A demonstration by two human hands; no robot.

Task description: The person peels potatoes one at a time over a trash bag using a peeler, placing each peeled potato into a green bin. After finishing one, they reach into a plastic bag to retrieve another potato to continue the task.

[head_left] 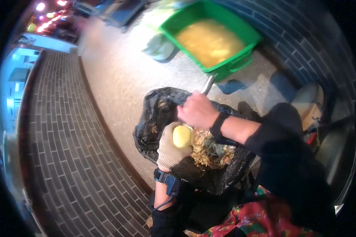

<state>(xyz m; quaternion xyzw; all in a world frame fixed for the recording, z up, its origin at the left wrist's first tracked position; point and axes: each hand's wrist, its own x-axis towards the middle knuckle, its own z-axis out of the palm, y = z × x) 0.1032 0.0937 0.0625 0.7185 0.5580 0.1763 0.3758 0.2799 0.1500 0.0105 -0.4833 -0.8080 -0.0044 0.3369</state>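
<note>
My left hand [169, 149], in a pale knitted glove, is wrapped round a peeled yellow potato [182, 136]. Just above and to its right, my bare right hand [199, 111] is closed round a tool with a metallic part [208, 84] that sticks out past my fist; its other end is hidden. Both hands are over a black plastic bag [161, 103], which lies open and holds a heap of peelings [207, 152].
Beyond the bag, a green tub [188, 16] holds yellowish contents in liquid. A whitish plastic bag [157, 44] lies left of the tub. Brick walls stand at the left [67, 130] and upper right [296, 43]. Dark shoes are near the bag's right side.
</note>
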